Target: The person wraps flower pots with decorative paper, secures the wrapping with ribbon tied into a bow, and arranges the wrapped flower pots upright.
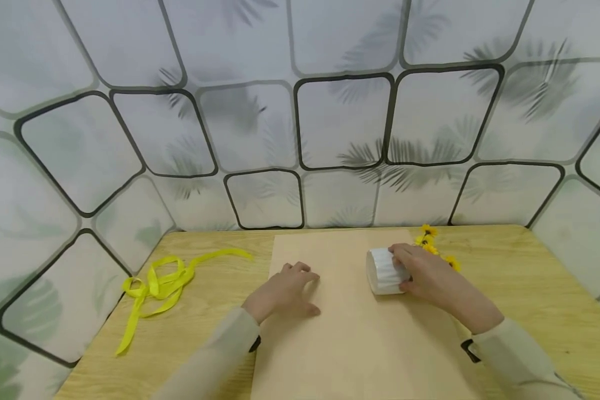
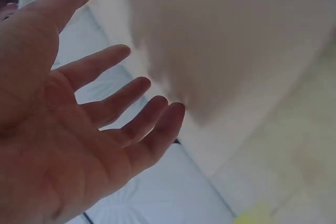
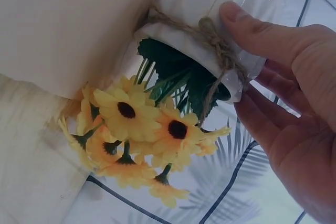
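My right hand grips a white ridged vase by its side, thumb and fingers on opposite sides. The vase is tipped over, its base facing left; whether it touches the sheet I cannot tell. In the right wrist view, brown twine is tied round the vase near its mouth. Yellow artificial flowers with dark centres and green leaves stick out of it. Over the left part of the beige sheet, my left hand has its fingers spread and loosely bent, holding nothing, as the left wrist view confirms.
A loosely tangled yellow ribbon lies on the wooden table at the left. Behind the table's back edge and along both sides hangs a white patterned cloth with dark outlined shapes and leaf prints.
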The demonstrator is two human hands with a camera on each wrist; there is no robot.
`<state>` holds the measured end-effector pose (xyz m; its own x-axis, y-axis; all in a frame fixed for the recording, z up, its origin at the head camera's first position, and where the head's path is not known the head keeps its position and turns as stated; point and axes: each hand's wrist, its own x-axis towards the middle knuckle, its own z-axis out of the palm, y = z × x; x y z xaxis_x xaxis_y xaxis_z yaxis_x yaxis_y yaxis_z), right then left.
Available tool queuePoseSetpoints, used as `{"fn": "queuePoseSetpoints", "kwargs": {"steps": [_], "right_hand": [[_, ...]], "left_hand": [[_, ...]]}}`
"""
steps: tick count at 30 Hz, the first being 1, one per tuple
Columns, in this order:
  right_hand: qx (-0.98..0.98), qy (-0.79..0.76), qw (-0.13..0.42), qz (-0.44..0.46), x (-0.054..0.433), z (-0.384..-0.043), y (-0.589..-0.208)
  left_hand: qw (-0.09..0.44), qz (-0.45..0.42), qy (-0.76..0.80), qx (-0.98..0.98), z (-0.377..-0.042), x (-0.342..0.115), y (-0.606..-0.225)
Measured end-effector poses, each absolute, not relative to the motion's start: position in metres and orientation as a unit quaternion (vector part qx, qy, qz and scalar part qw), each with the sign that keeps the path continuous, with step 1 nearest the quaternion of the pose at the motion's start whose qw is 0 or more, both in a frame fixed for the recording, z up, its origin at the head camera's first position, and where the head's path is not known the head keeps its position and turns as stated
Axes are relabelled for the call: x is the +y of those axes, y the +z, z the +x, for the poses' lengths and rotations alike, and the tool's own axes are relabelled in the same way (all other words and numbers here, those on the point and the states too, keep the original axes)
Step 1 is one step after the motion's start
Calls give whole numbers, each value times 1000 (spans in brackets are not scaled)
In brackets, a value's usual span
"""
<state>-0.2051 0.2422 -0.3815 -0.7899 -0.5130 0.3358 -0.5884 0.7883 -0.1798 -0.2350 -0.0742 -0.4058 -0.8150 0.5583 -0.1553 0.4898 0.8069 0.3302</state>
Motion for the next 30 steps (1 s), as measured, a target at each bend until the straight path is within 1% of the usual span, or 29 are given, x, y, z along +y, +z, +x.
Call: {"fn": "queuePoseSetpoints", "kwargs": {"steps": [6, 11, 15, 18, 21, 25, 30], "right_hand": [[-940, 151, 123, 281, 242, -204, -384], [-936, 150, 137, 288, 241, -207, -386], [-933, 150, 146, 294, 240, -211, -387], [-932, 151, 149, 294, 238, -212, -388], [-931, 154, 149, 295, 238, -212, -387], [-931, 159, 146, 295, 239, -211, -385], [-930, 165, 144, 294, 240, -211, -387]], "left_hand": [[120, 274, 144, 943, -237, -83, -420], [132, 263, 161, 942, -244, -85, -421], [125, 255, 167, 944, -247, -88, -420], [105, 211, 179, 955, -243, -93, -416], [92, 128, 183, 970, -235, -100, -405], [106, 45, 199, 973, -230, -111, -397], [131, 21, 241, 961, -236, -124, -405]]}}
